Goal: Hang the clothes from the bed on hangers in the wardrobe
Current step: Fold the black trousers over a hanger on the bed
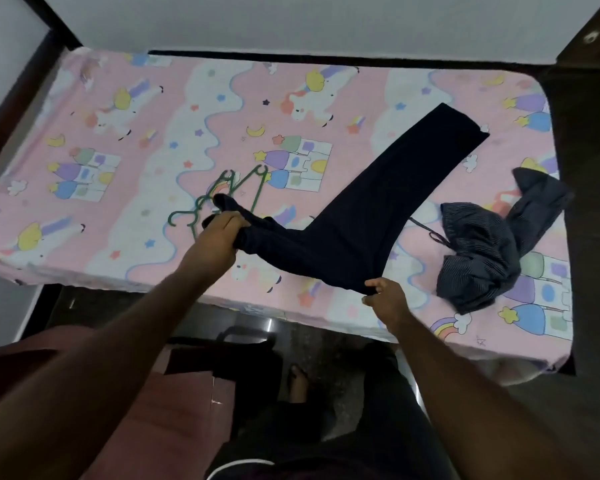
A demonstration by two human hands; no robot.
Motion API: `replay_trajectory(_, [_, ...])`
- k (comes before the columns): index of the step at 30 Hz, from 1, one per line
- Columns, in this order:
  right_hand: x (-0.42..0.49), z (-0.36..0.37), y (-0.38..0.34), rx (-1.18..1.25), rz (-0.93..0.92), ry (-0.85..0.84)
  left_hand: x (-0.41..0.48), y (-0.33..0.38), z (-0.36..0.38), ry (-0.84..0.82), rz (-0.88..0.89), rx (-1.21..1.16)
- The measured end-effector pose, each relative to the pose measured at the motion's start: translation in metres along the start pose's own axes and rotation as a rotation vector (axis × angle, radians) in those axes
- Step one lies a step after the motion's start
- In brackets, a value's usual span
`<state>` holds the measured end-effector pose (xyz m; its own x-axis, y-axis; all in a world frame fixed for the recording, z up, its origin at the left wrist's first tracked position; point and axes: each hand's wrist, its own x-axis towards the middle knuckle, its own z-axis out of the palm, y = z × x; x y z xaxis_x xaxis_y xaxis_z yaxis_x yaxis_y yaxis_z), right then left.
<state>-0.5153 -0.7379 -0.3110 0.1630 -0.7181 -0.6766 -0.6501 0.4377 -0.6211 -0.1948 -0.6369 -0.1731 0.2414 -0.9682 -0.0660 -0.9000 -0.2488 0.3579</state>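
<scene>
Dark navy trousers (pixel 368 216) lie across the bed (pixel 118 133), legs stretched toward the far right. My left hand (pixel 219 237) grips the bunched waistband end at the left. My right hand (pixel 385 299) pinches the trousers' near edge by the bed's front side. Green plastic hangers (pixel 222 199) lie on the sheet just beyond my left hand, partly covered by the trousers. A crumpled dark striped garment (pixel 482 251) with a thin cord sits on the bed to the right.
The bed has a pink cartoon-print sheet and a dark wooden frame (pixel 586 133) around it. A white wall stands behind. Below the bed's near edge are a dark floor, my foot (pixel 298 382) and a pink cloth (pixel 160 410).
</scene>
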Motion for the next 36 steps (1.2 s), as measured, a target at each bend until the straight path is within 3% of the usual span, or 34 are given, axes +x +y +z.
replay_trajectory(4, [0.013, -0.018, 0.002, -0.125, -0.085, 0.039, 0.084, 0.058, -0.024, -0.083, 0.148, 0.112])
replay_trajectory(9, [0.051, -0.045, 0.003, 0.094, -0.034, 0.027, 0.201, 0.145, -0.004, -0.061, 0.192, 0.168])
replay_trajectory(12, [0.073, -0.059, 0.005, 0.336, 0.115, -0.071, 0.236, 0.184, 0.035, -0.006, 0.028, -0.064])
replay_trajectory(14, [0.093, -0.07, 0.015, 0.415, 0.206, -0.127, 0.241, 0.196, 0.077, -0.077, -0.152, -0.204])
replay_trajectory(19, [0.133, -0.095, 0.04, 0.463, 0.308, -0.178, 0.203, 0.158, 0.17, -0.368, -0.507, -0.172])
replay_trajectory(24, [0.155, -0.1, 0.051, 0.224, 0.188, -0.104, 0.165, 0.1, 0.205, -0.433, -0.699, -0.116])
replay_trajectory(28, [0.159, -0.081, 0.056, 0.202, 0.077, -0.06, 0.171, 0.071, 0.223, -0.434, -0.684, -0.103])
replay_trajectory(31, [0.163, -0.067, 0.057, 0.216, 0.078, 0.065, 0.189, 0.056, 0.24, -0.394, -0.613, -0.155])
replay_trajectory(36, [0.185, -0.055, 0.049, 0.316, 0.076, 0.073, 0.23, 0.041, 0.265, -0.345, -0.599, -0.416])
